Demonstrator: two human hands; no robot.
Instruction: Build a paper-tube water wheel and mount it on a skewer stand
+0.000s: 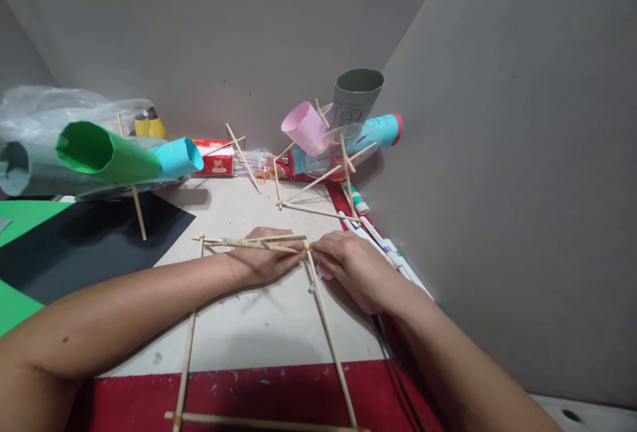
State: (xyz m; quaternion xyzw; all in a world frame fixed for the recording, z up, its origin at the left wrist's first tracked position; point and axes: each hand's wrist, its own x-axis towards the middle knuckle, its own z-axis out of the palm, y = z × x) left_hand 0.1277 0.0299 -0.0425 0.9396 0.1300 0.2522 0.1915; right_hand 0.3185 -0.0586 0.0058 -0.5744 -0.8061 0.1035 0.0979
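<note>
A square frame of thin bamboo sticks [326, 326] lies on a white sheet [259, 326] in front of me. My left hand [266, 261] rests on the sheet under the frame's far stick [251, 241], fingers closed against the far right corner. My right hand [348, 266] meets it at that corner, fingers pinched together on the joint where the far stick and the right stick cross. What is between the fingertips is too small to name.
Paper tubes, green [102, 153], cyan [176, 156] and grey, lie at the left on black paper [89, 239]. A stick structure with pink [306, 128], grey [355, 97] and cyan tubes stands in the far right corner. Markers [388, 249] lie along the right wall. A red box [216, 156] sits at the back.
</note>
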